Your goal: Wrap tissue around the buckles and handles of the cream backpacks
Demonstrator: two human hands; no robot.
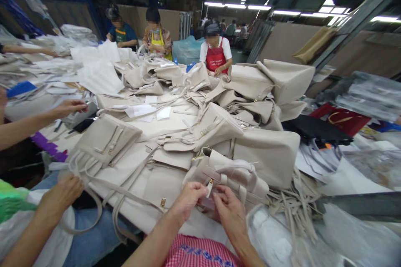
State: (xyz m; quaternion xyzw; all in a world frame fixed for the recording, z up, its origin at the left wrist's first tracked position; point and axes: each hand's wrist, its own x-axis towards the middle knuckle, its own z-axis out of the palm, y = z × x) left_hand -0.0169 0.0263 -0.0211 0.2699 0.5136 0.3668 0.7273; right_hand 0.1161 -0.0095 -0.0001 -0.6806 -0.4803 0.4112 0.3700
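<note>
In front of me a beige handbag rests on its side at the table's near edge, its handles and straps uppermost. My left hand is closed, pinching a small pale leather tab that hangs from gold-coloured hardware on the bag. Close beside the tab, my right hand has its fingers curled with thumb and index near each other; what lies between them is hidden. Just left of my left hand, another beige bag piece with a gold clasp lies flat.
Beige bags pile up behind and to the right. Loose straps hang over the right edge beside clear plastic. At left, a co-worker's hand holds straps near a bag. More people work across the table.
</note>
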